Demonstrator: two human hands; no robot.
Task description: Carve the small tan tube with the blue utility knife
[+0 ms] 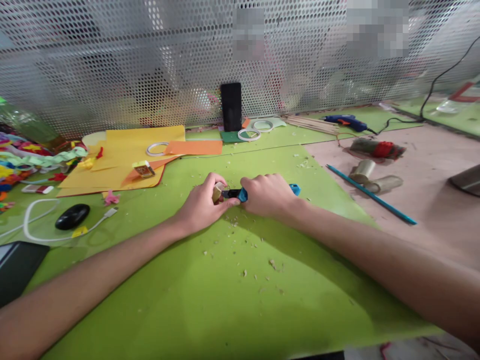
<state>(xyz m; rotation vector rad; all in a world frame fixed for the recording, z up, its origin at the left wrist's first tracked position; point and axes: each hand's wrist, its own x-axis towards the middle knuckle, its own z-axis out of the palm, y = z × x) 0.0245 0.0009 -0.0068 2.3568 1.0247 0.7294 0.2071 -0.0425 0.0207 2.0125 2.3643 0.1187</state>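
Observation:
My left hand is closed around a small tan piece, which looks like cut bamboo or wood. Most of that piece is hidden by the fingers. In my right hand is a blue utility knife, with the fist wrapped round its handle. The blade end points left and meets the tan piece; my left thumb lies close to the knife's front. Pale shavings are scattered over the green tabletop beneath and in front of both hands.
Yellow paper, a matchbox and a black mouse lie left. A phone leans on the perforated metal screen. Right are a blue stick, bamboo pieces and a glue gun.

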